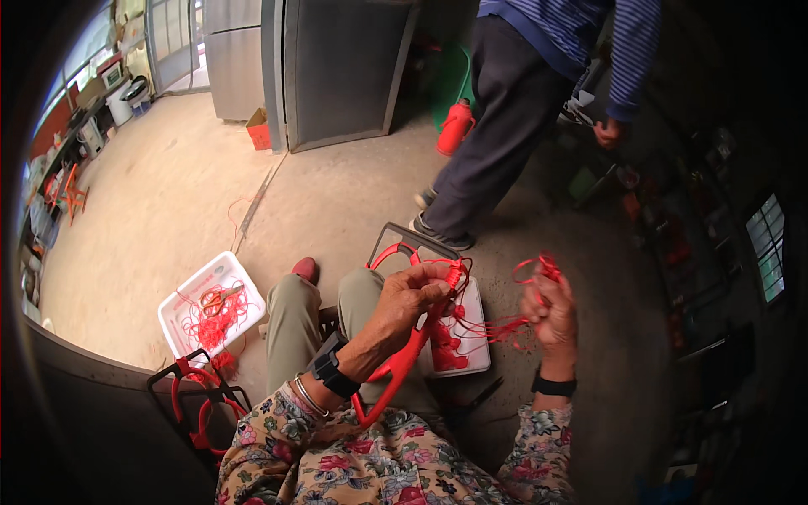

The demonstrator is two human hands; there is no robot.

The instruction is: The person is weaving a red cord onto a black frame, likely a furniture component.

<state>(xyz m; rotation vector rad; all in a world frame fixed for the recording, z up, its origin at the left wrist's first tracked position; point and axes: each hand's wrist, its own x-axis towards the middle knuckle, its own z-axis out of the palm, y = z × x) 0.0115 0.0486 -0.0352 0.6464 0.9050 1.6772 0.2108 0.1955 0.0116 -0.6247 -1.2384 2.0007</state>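
Observation:
Above my lap, my left hand (414, 296) is closed, with thumb and finger pinching a red knotted cord piece (455, 274). My right hand (551, 316), raised off to the right, is closed around loose red cords (503, 326). Those strands run between the two hands. A red frame with black parts (404, 362) lies across my lap, partly hidden by my left hand and forearm. Beneath the cords, a white tray (480, 360) holds red pieces (449, 347) whose kind I cannot make out.
On the floor at left, another white tray (174, 313) holds tangled red cord (210, 324) and scissors (220, 300). Red-and-black frames (200, 396) stand beside it. A person (513, 109) stands ahead, close to a red thermos flask (455, 126). A small red box (259, 130) sits by grey cabinets.

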